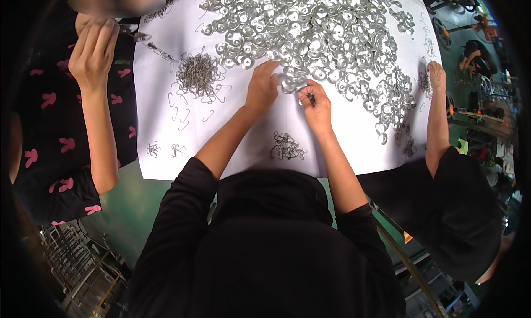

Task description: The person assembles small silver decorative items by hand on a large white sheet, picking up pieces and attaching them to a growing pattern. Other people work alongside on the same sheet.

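In front of me a big heap of shiny round metal discs (310, 27), each with a centre hole, covers the far part of the white table. My left hand (261, 90) reaches to the heap's near edge, thumb and fingers apart, beside a few loose discs (290, 84). Just right of these, my right hand (317, 109) is closed with small dark wire hooks (311, 99) showing between its fingers. A shiny bit, perhaps a disc, shows at its fingertips. Near my body lies a small pile of wire hooks (287, 146).
A larger pile of wire hooks (198, 75) lies left of the heap, with two small clusters nearer. A co-worker's raised hand (94, 55) is at the left. Another person's hand (436, 75) rests at the right edge. White sheeting (232, 124) covers the table (354, 146).
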The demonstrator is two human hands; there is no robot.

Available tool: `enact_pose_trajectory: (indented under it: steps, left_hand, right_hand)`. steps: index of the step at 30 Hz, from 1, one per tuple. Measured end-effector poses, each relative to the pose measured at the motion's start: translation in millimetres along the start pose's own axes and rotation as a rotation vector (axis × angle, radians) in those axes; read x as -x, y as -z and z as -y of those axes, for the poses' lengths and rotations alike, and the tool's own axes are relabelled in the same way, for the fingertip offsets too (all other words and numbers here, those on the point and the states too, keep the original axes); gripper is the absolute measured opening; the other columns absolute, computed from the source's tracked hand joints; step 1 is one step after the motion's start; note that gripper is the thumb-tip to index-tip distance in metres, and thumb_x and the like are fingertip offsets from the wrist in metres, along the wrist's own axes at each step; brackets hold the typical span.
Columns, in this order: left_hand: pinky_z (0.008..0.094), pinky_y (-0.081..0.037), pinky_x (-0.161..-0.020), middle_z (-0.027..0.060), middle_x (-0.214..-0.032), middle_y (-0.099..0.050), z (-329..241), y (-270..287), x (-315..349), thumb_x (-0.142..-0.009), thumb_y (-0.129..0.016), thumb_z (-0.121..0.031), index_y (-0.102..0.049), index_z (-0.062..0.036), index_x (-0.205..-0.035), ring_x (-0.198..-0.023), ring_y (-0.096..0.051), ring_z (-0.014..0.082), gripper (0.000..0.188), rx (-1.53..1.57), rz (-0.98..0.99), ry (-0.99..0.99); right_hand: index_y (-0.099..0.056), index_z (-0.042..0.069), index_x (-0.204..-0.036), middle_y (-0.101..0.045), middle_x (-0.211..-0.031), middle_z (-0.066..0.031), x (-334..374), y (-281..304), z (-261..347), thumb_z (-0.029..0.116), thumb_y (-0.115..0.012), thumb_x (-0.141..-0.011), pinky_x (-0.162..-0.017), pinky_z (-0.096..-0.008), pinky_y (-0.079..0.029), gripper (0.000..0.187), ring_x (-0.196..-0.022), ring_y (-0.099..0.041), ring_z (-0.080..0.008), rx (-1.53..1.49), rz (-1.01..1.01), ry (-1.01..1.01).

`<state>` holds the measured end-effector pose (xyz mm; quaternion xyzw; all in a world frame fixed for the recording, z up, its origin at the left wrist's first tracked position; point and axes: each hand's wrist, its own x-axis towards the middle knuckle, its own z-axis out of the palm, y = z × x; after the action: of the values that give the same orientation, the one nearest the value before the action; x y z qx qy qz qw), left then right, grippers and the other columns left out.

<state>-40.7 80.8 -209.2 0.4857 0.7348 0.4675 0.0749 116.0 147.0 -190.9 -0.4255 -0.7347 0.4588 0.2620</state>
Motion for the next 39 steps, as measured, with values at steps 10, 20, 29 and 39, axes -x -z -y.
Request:
enact_pose_trajectory:
  steps: [10, 20, 29, 39]
  left_hand:
    - [0.0392, -0.046, -0.081, 0.0101, -0.101, -0.059, -21, 17, 32, -0.076, -0.067, -0.005, -0.061, -0.0072, -0.101, -0.094, -0.055, 0.0299, 0.026, -0.04, 0.029, -0.144]
    - [0.0366, -0.048, -0.071, 0.006, -0.087, -0.056, -45, -11, 48, -0.073, -0.073, -0.015, -0.06, -0.0087, -0.096, -0.08, -0.058, 0.0245, 0.027, -0.111, 0.332, -0.079]
    - [0.0255, -0.054, -0.066, 0.0055, -0.09, -0.064, -60, 23, 45, -0.088, -0.06, -0.01, -0.056, -0.0023, -0.1, -0.082, -0.067, 0.0169, 0.015, 0.687, 0.469, 0.704]
    - [0.0253, -0.056, -0.072, 0.0094, -0.092, -0.064, -77, 35, 66, -0.093, -0.053, -0.009, -0.052, 0.0017, -0.1, -0.093, -0.067, 0.0212, 0.013, 0.807, 0.307, 0.587]
  right_hand:
    - [-0.063, 0.001, -0.09, -0.064, -0.076, -0.0022, 21, 38, 2, 0.011, -0.068, -0.085, -0.059, -0.0196, -0.043, 0.012, -0.067, -0.058, -0.0067, -0.41, -0.025, -0.424]
    - [-0.064, 0.003, -0.091, -0.066, -0.08, -0.0044, 45, 56, 20, 0.015, -0.066, -0.086, -0.054, -0.0197, -0.044, 0.013, -0.068, -0.063, -0.0101, -0.591, -0.081, -0.549]
    - [-0.064, 0.003, -0.09, -0.066, -0.081, -0.0043, 56, 47, 42, 0.014, -0.068, -0.085, -0.056, -0.0201, -0.044, 0.012, -0.072, -0.063, -0.0103, -0.698, -0.056, -0.593]
    - [-0.066, 0.005, -0.084, -0.061, -0.075, 0.0012, 52, 16, 49, 0.013, -0.071, -0.081, -0.057, -0.0199, -0.038, 0.01, -0.064, -0.048, -0.0054, -0.684, -0.137, -0.603]
